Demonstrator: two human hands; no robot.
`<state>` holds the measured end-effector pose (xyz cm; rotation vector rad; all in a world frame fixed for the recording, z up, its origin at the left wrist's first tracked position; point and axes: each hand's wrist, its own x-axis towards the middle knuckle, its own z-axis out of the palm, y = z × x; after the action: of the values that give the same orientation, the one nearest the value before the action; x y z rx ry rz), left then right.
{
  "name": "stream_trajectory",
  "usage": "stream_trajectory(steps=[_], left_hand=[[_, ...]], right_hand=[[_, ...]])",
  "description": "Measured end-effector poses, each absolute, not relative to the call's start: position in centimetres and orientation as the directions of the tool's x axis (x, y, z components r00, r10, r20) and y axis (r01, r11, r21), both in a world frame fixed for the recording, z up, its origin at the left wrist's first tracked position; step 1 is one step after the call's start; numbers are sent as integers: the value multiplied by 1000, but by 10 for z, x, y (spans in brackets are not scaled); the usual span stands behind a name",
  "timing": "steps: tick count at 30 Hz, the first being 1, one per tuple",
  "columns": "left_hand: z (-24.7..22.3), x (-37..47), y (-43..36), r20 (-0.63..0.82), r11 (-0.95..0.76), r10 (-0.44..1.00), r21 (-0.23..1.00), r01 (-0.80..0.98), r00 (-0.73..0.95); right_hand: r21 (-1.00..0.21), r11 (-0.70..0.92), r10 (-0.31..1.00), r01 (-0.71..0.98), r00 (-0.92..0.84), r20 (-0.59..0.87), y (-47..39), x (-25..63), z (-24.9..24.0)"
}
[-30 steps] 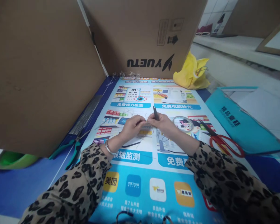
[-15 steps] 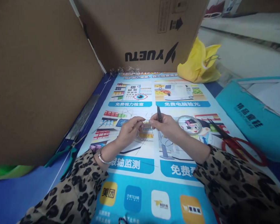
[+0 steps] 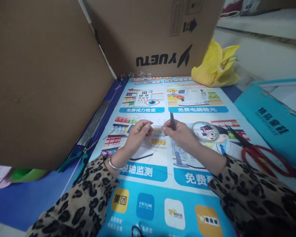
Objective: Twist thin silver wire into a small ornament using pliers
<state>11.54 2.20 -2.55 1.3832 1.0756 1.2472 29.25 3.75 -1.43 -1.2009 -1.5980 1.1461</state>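
My left hand (image 3: 138,135) is pinched on a thin wire piece (image 3: 158,129) over the printed poster (image 3: 170,179). Thumb and index finger of my right hand (image 3: 176,130) close on the wire's other end. A small dark tool (image 3: 172,121), perhaps tweezers, is also held in my right hand, pointing up and away. Fine wire strands hang below and between the hands; their exact shape is too thin to make out. A roll of clear tape (image 3: 205,131) lies just right of my right hand.
Red-handled scissors (image 3: 267,158) lie at right, beside a teal box (image 3: 273,121). Green-handled pliers (image 3: 82,154) and a bundle of thin wires (image 3: 95,123) are at left. Cardboard (image 3: 46,82) stands at left and back (image 3: 150,29). A yellow bag (image 3: 213,65) sits back right.
The view has shifted slightly, so everything appears a little farther right. My left fingers have opened slightly around the wire, and the gap between the hands looks a bit wider.
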Motion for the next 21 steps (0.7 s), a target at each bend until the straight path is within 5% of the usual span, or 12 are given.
stream_trajectory(steps=[8,21], left_hand=[[-28,115,23,159,-159,975,987,-8,159],[-27,118,20,181,-223,967,941,255,179]], right_hand=[[-957,146,970,251,-227,89,37,293,-15],[-973,128,933,191,-357,52,37,295,-12]])
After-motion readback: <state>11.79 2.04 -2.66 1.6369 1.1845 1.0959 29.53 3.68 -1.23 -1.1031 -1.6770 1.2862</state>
